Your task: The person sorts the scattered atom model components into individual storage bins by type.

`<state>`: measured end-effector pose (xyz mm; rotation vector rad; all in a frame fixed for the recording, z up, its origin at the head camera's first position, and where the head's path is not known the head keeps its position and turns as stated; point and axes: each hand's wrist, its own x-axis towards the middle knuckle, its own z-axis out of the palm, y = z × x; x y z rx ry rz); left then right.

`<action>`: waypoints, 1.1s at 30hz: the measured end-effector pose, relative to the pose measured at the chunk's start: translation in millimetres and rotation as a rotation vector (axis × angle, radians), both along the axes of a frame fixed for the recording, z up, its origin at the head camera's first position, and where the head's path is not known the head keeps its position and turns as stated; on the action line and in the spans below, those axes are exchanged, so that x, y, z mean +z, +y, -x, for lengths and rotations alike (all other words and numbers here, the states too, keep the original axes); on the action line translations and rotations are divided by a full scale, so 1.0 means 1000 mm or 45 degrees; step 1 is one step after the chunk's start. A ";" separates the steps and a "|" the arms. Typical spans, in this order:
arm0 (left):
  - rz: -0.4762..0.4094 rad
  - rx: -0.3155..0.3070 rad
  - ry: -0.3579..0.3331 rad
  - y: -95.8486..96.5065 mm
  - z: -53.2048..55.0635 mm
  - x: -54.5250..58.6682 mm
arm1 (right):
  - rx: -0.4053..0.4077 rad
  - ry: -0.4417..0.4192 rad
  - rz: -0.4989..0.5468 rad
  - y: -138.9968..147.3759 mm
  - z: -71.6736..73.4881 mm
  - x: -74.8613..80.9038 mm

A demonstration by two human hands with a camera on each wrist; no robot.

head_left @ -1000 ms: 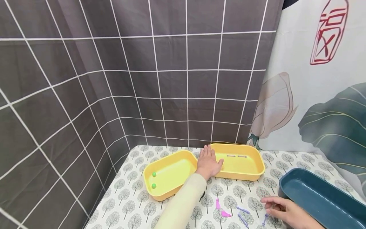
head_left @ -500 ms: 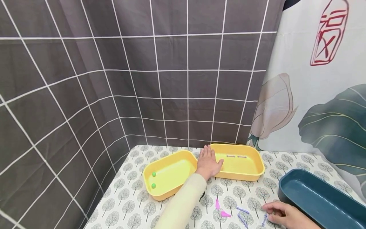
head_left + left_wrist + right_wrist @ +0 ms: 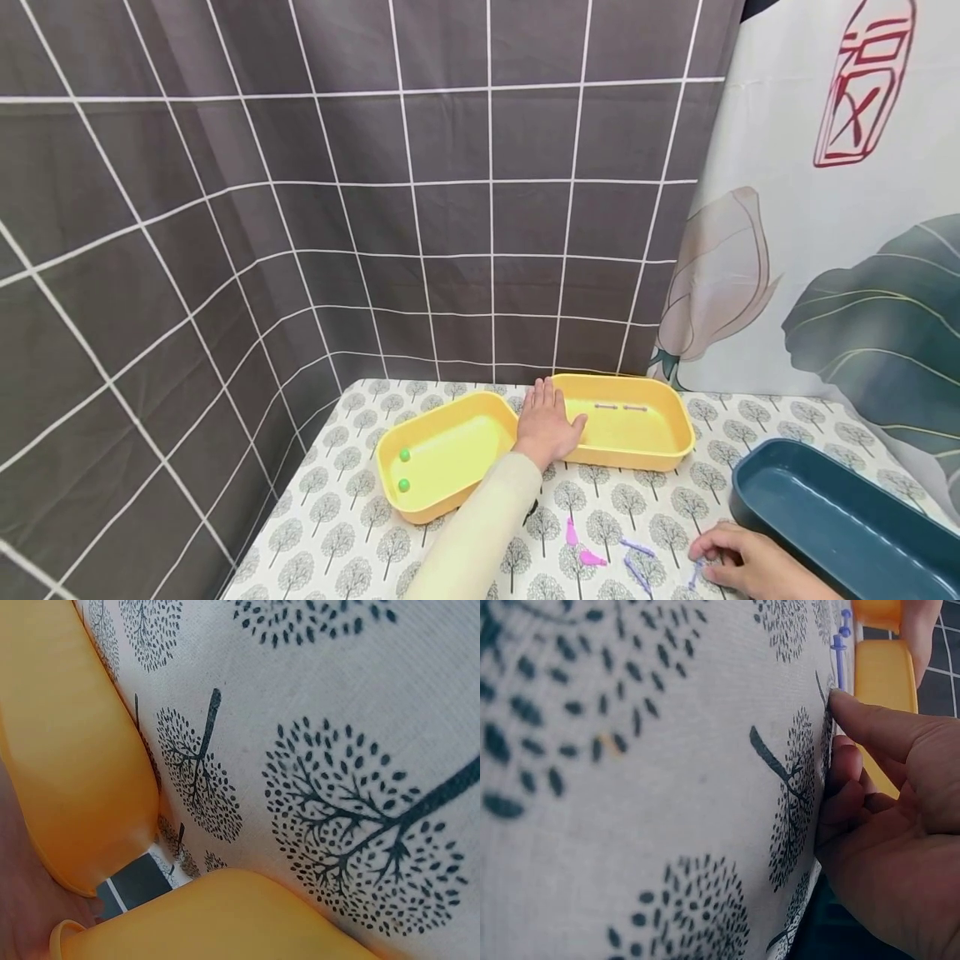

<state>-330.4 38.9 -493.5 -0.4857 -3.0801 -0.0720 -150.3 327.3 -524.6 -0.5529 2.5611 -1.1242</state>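
Head view: left hand (image 3: 546,425) lies flat, fingers straight, on the cloth between two yellow trays, its edge touching the rim of the right yellow tray (image 3: 675,433). Left yellow tray (image 3: 420,433) holds two green beads (image 3: 404,456). Right yellow tray holds two small purple sticks (image 3: 621,407), lying end to end near its far wall.

Right hand (image 3: 753,562) rests at the near right of the tablecloth (image 3: 345,517), fingertips down on a purple stick (image 3: 694,572); fingers bent. Whether the stick is pinched or only touched, cannot tell from this view. More purple sticks (image 3: 636,562) and two pink pieces (image 3: 581,546) lie loose just to its left. Dark blue tray (image 3: 757,475) stands just beside the right hand, on its right.

Right wrist view adds: fingertips (image 3: 847,712) curl and press against the cloth; a purple stick (image 3: 838,652) lies just beyond them, apart from the fingers. Nothing is seen clamped between the fingers here. The stick under the hand is hidden.

Left wrist view adds: the narrow gap between the two yellow trays (image 3: 75,750), close up, with tree-print cloth; the hand itself barely shows at the edge.

Writing: a red seal-style mark (image 3: 862,83) on the white floral curtain, characters not legible. No brands seen.
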 end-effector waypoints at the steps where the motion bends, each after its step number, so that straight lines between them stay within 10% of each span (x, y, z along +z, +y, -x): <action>1: 0.000 0.000 -0.002 0.000 0.000 0.000 | -0.006 -0.001 -0.007 -0.001 0.000 0.001; 17: 0.016 0.006 0.001 0.000 -0.001 0.000 | -0.045 -0.026 -0.065 -0.001 0.000 0.003; 24: 0.001 0.011 -0.010 0.000 0.000 0.001 | -0.044 -0.197 0.080 0.004 -0.001 0.005; 33: 0.008 0.009 -0.004 0.001 0.000 0.002 | 0.087 -0.021 0.229 0.004 0.003 0.006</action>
